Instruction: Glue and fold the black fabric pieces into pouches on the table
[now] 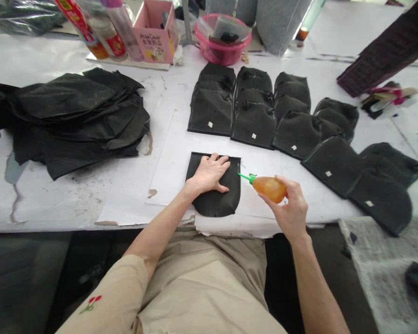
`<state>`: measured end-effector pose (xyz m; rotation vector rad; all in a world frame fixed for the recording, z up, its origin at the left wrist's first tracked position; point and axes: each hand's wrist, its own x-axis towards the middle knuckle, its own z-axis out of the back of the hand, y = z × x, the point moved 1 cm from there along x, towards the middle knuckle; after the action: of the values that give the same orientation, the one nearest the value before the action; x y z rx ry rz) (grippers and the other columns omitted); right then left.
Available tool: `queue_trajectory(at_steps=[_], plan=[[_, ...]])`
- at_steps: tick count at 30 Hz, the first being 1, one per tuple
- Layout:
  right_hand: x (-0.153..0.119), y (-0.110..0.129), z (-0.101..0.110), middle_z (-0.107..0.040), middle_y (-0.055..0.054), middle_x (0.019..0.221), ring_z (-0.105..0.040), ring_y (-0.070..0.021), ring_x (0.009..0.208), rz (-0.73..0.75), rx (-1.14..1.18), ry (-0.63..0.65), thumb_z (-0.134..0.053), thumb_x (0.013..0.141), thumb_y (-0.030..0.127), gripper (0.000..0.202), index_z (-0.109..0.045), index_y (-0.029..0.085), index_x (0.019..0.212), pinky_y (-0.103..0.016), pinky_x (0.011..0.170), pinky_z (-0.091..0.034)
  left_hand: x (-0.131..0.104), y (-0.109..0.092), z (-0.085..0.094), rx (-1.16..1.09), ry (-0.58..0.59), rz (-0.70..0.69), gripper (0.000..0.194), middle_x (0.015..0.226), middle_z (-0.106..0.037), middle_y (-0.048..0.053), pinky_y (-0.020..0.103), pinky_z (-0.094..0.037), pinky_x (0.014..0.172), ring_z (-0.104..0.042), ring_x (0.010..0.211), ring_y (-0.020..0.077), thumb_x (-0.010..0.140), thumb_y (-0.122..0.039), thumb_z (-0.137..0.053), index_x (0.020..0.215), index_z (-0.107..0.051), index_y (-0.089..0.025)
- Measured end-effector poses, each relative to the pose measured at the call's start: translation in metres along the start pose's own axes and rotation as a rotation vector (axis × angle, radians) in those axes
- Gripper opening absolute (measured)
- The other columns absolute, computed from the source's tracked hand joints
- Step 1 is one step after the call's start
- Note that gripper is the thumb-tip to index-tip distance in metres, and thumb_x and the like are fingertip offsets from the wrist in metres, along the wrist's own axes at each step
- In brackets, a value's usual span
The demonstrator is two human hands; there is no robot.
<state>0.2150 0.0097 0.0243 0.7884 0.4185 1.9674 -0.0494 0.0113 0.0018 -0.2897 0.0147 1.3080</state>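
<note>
A black leather-like piece (214,204) with a rounded near end lies on white paper at the table's front edge. Spread across its upper middle is my left hand (212,174), palm down with the fingers apart. My right hand (288,204) grips a squeeze bottle (270,188) of amber liquid, probably glue, between thumb and fingers. The bottle lies nearly level, and its green nozzle points left, its tip at the right edge of the black piece. Whether liquid is coming out is too small to see.
Overlapping black pieces (254,116) with small pale tags curve across the right side. A heap of black sheets (80,116) lies left. At the back stand a pink box (156,39), several bottles and a pink basket (223,51). A dark patterned upright object (383,51) stands far right.
</note>
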Motion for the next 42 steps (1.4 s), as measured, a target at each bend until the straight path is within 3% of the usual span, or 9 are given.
queue_trajectory(at_steps=[42], plan=[[-0.071, 0.022, 0.025, -0.069, -0.008, 0.116, -0.067, -0.0276, 0.108, -0.128, 0.068, -0.055, -0.081, 0.082, 0.041, 0.053, -0.06, 0.026, 0.129, -0.047, 0.095, -0.058, -0.002, 0.001, 0.001, -0.008, 0.023, 0.013, 0.084, 0.157, -0.045, 0.011, 0.045, -0.042, 0.102, -0.041, 0.134, 0.036, 0.074, -0.061, -0.079, 0.143, -0.053, -0.02]])
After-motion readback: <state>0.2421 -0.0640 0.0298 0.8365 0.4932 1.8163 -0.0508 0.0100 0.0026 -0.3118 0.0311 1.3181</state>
